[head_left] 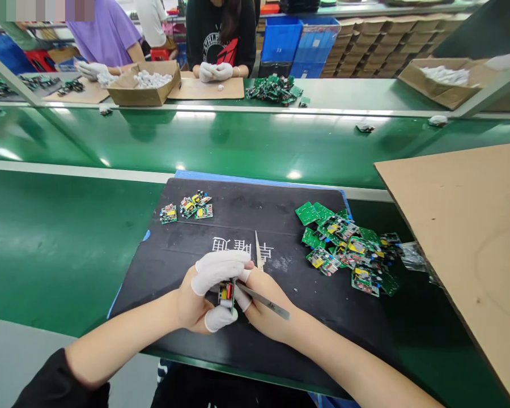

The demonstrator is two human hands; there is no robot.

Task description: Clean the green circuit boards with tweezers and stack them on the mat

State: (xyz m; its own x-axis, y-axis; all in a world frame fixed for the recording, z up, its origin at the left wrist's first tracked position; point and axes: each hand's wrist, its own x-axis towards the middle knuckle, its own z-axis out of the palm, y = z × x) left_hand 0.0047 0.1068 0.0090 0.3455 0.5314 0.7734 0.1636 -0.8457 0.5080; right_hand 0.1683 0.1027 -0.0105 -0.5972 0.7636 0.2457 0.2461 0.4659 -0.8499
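My left hand (204, 294), with white finger cots, pinches a small green circuit board (226, 293) edge-up over the black mat (280, 226). My right hand (263, 303) holds metal tweezers (261, 297) against that board; a pale tip sticks up past the fingers. A heap of several green circuit boards (348, 249) lies on the mat to the right. A small group of boards (187, 208) lies at the mat's far left.
A large cardboard sheet (471, 238) overhangs the right side. The green conveyor belt (238, 141) runs across beyond the mat. Across it, people in white gloves work beside a cardboard box (147, 85), another pile of boards (276, 90) and blue bins (297, 37).
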